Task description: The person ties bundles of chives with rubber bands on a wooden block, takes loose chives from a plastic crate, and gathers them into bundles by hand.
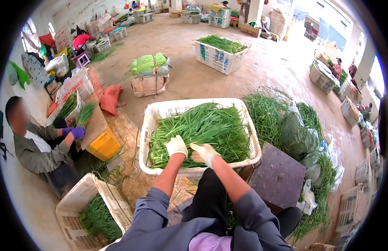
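Observation:
A white plastic crate [254, 146] stands in front of my knees, heaped with long thin green leaves that look like chives [202, 125]. Both my hands wear pale work gloves and are at the crate's near side. My left hand [176, 146] is closed over the near edge of the heap, fingers curled round some chives. Just right of it, my right hand [205, 154] reaches leftward with fingers stretched out and apart, low against the leaves. Its palm side is hidden.
A dark square box [277, 173] is beside my right knee, with loose greens and filled plastic bags [300, 134] beyond. At left, a co-worker in purple gloves [78, 133] holds a bunch by a yellow crate [104, 144]. Another crate [114, 201] sits lower left.

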Tool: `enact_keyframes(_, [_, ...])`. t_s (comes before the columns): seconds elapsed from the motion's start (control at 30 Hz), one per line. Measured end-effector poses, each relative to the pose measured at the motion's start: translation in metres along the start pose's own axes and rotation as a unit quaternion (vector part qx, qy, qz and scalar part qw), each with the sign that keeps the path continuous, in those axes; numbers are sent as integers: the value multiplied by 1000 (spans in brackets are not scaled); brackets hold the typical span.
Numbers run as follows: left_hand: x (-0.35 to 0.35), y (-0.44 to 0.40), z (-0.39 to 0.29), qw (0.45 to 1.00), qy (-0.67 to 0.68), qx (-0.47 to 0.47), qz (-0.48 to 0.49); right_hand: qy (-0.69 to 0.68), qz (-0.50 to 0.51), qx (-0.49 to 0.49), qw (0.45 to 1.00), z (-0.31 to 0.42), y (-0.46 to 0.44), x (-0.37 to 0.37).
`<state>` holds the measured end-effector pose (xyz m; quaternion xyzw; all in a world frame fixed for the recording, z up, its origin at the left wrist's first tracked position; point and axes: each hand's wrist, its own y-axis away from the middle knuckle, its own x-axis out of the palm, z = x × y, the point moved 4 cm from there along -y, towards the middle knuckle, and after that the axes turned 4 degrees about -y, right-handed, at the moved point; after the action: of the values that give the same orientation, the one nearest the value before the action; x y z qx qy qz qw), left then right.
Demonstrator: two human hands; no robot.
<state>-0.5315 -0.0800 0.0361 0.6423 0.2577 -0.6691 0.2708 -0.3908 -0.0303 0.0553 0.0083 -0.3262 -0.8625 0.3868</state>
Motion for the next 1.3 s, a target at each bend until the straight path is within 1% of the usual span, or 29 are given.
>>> enact_keyframes(0.03, [-8,5,0,1000,20,-3,14,-29,0,51,998,-9,-21,10])
enact_keyframes(0.07, [-17,11,-1,999,40,-6,27,-101,-20,53,993,-15,-31,21])
enact_keyframes(0.1, [-29,23,-5,999,32,4,27,-185,-34,50,981,-38,-70,24])
enact_keyframes(0.17, [8,22,-8,999,43,12,31,-286,-33,16,957,-55,-88,36])
enact_keyframes(0.2, [9,29,-8,997,64,26,34,-337,-37,-10,941,-64,-86,36])
enact_keyframes(0.23, [20,29,-3,996,58,32,63,-256,-119,-15,959,-69,-87,27])
enact_keyframes(0.3, [-28,48,7,979,49,101,168,-253,-176,-4,951,-75,-91,21])
enact_keyframes(0.33, [-51,51,16,969,89,107,204,-280,-193,10,940,-69,-81,21])
enact_keyframes(0.37, [-68,53,24,976,120,116,141,-267,-186,-5,946,-80,-92,17])
enact_keyframes(0.43, [-87,41,42,978,159,75,114,-72,-263,81,959,-60,-59,17])
enact_keyframes(0.5, [-110,31,48,978,204,36,8,-70,-272,67,957,-68,-62,20])
enact_keyframes(0.57, [-84,11,45,981,191,31,-9,-87,-303,15,949,-81,-82,14])
enact_keyframes(0.63, [-48,-1,35,990,116,76,11,-109,-288,17,951,-103,-110,7])
enact_keyframes(0.7, [-16,-4,33,990,106,87,40,-188,-233,-12,954,-142,-162,-10])
enact_keyframes(0.73, [-5,-2,36,987,141,81,8,-165,-287,21,943,-71,-64,10])
enact_keyframes(0.77, [-2,-1,38,982,174,74,-25,-164,-287,22,943,-60,-56,11])
enact_keyframes(0.8, [-15,12,36,976,199,83,-39,-269,-242,3,932,-60,-53,18])
enact_keyframes(0.83, [-24,22,30,971,220,93,-12,-369,-192,-17,909,-56,-51,24])
enact_keyframes(0.87, [-21,31,20,967,221,127,9,-333,-205,-1,920,-41,-32,31])
enact_keyframes(0.9, [-15,41,16,962,220,161,29,-331,-201,2,922,-57,-51,26])
enact_keyframes(0.93, [4,41,14,950,221,213,56,-229,-202,3,952,-71,-69,19])
enact_keyframes(0.97, [3,45,13,954,151,254,58,-124,-202,3,972,-81,-81,12])
enact_keyframes(1.03, [-32,51,26,921,283,248,98,-143,-168,0,975,-69,-64,18])
enact_keyframes(1.07, [-43,46,39,899,378,159,152,-108,-243,6,964,-73,-70,12])
enact_keyframes(1.1, [-50,36,53,919,366,122,88,-74,-318,15,945,-77,-71,8])
enact_keyframes(1.17, [-47,9,73,926,376,18,25,-116,-307,7,945,-91,-71,12])
enact_keyframes(1.2, [-46,7,73,927,375,19,21,-155,-297,-14,942,-86,-74,12])
enact_keyframes(1.27, [-43,9,71,968,251,-3,-10,-196,-289,-39,936,-76,-75,8])
enact_keyframes(1.3, [-42,16,66,973,231,-12,22,-208,-287,-50,934,-67,-69,8])
